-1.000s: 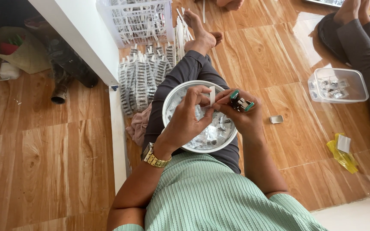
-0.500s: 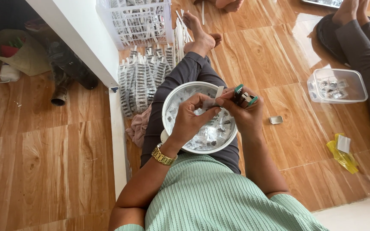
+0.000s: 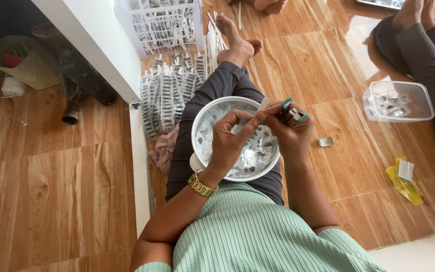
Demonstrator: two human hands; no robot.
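Head view shows us seated on the wooden floor with a round white bowl [image 3: 205, 113] on our lap, holding small loose parts. Our left hand [image 3: 230, 138] pinches a narrow white strip [image 3: 263, 105] above the bowl's far rim. Our right hand [image 3: 290, 133], touching the left at the fingertips, grips a small dark tool with green handles [image 3: 292, 112], just beside the strip.

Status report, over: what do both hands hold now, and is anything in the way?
Left hand pinches white strip over round bowl on lap. Right hand grips small green-tipped tool, fingers at the strip. Nothing between the hands.
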